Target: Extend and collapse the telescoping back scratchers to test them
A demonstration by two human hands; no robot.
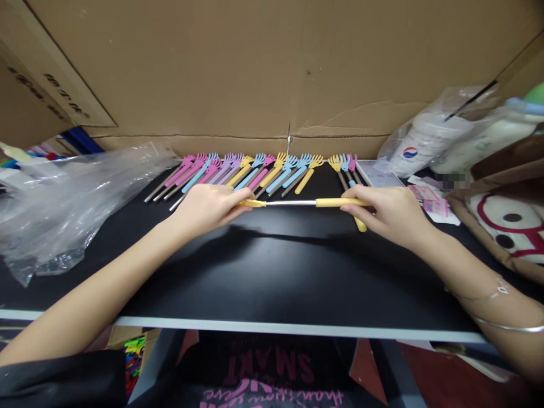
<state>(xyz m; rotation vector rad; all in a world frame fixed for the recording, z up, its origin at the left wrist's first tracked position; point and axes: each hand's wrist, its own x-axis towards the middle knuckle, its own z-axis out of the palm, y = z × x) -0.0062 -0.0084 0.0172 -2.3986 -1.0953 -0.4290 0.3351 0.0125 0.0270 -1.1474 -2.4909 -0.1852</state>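
Observation:
A yellow back scratcher [293, 203] with a metal telescopic rod is held level above the black table. My left hand [208, 207] is closed round its yellow head end, and the claw is hidden in the fingers. At the other end my right hand [386, 212] pinches the yellow handle. Behind my left hand lies a row of back scratchers [255, 170] in pink, blue, purple and yellow, claws pointing to the back. Three more back scratchers [343, 164], yellow, blue and pink, lie close together behind my right hand, which partly covers them.
Clear plastic bags [76, 204] lie crumpled at the left. At the right stand a white cup [425, 141] in a bag, a phone [378, 174], pink-printed paper [431, 201] and a brown plush item [505, 221]. A cardboard wall [238, 73] closes off the back of the table [280, 283].

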